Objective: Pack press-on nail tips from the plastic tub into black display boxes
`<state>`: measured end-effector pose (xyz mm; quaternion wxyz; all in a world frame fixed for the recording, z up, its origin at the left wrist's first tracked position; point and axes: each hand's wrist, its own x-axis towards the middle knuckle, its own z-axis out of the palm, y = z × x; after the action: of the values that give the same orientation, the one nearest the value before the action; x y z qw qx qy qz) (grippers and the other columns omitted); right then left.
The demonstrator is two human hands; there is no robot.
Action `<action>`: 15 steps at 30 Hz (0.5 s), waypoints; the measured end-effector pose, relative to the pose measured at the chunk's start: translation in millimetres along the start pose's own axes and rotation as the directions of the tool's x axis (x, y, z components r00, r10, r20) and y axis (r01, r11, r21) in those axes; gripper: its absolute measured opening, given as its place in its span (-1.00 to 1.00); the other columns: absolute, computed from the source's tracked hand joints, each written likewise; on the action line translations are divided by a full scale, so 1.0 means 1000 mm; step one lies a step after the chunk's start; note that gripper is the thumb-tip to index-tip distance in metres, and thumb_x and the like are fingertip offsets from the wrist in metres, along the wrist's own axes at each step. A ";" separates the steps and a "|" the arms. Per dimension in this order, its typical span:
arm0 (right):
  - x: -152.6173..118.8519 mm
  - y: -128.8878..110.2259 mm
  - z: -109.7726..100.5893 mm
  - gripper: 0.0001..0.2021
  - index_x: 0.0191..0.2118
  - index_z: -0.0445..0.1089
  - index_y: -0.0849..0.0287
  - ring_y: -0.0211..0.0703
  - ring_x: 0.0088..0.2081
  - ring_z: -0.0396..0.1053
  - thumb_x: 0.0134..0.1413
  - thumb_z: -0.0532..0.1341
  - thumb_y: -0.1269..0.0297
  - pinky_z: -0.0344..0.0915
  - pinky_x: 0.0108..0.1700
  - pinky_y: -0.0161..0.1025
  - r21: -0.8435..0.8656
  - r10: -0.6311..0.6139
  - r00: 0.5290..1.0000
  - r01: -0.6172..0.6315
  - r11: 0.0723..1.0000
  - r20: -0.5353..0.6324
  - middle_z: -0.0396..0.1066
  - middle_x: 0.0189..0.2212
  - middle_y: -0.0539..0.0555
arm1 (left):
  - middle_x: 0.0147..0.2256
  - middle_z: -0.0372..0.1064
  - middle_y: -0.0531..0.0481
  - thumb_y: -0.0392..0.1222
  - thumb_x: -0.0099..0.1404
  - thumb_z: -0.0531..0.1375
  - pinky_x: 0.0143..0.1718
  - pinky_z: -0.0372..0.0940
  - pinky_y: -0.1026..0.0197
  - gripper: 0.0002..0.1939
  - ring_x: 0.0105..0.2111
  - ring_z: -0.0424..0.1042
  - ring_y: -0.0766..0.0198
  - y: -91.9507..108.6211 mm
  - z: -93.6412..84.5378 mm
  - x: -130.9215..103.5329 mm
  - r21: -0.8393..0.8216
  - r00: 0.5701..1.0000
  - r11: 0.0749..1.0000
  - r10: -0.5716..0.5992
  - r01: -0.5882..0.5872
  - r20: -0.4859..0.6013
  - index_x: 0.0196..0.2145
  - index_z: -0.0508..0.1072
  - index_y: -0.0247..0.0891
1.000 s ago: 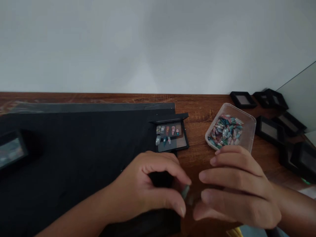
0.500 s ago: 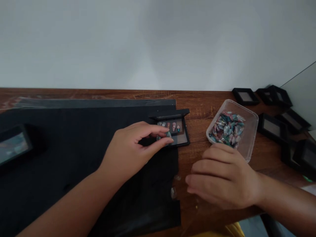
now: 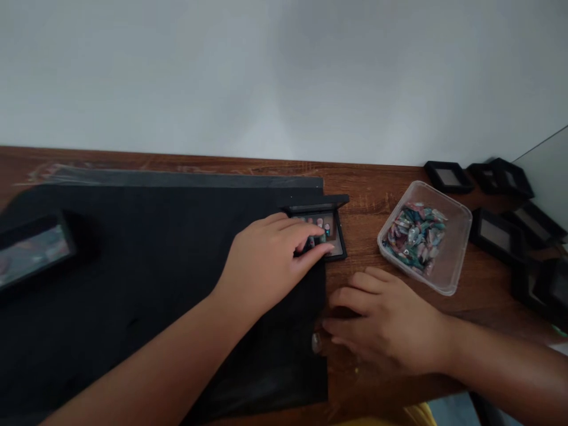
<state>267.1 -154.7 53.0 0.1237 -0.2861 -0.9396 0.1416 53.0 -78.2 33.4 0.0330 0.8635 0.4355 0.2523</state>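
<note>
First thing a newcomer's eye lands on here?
Probably the clear plastic tub right of centre, its heap of glossy teal and pink pieces the brightest colour around. Next, the left hand, fingers inside the small open black case at the black mat's right edge.

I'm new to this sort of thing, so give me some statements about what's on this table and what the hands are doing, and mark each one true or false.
1. The left hand has its fingertips over the small black case. True.
2. The case's lid is closed. False: it stands open.
3. The clear plastic tub is empty. False: it holds a pile of shiny, colourful pieces.
4. The right hand is inside the tub. False: it is outside, near the edge of the black mat.
5. The tub sits on the brown wooden table. True.
</note>
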 end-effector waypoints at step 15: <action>0.002 -0.003 0.000 -0.72 0.04 0.48 0.29 -0.04 -0.09 0.37 0.43 0.12 0.26 0.25 -0.05 -0.08 0.013 0.023 0.997 -0.024 1.000 0.067 0.57 -0.01 0.14 | -0.44 0.55 0.00 -0.05 0.44 0.23 -0.28 0.41 0.13 -0.78 -0.34 0.54 0.13 0.006 -0.003 0.000 -0.018 0.998 0.999 0.043 -0.044 -0.048 -0.17 0.64 -0.18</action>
<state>263.8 -156.5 54.0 0.0925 -0.2913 -0.9388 0.1590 56.3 -82.3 37.9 0.0254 0.8661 0.4149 0.2776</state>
